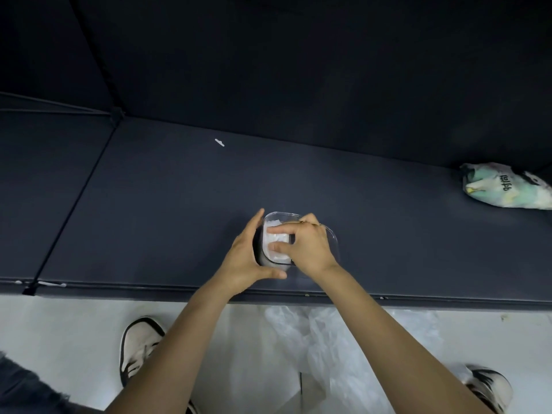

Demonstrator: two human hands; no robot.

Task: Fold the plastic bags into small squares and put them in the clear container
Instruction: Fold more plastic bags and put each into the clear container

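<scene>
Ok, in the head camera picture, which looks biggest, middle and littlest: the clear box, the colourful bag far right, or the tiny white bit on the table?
1. Colourful bag, though partly cut off by the picture's edge.
2. Clear box, looks slightly smaller; the hands partly cover it.
3. White bit, by far the littlest.

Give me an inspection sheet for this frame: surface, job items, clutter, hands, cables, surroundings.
Surface: dark padded table, with a small white scrap lying at the far side.
Job's things: clear container near the front edge, holding a folded plastic bag; loose plastic bags on the floor below.
Clutter: printed packet at the far right of the table.
Hands: left hand grips the container's side; right hand pinches the folded bag inside it.
Cables: nothing seen.
Surroundings: dark wall panels behind; pale floor; two shoes, left and right.
</scene>
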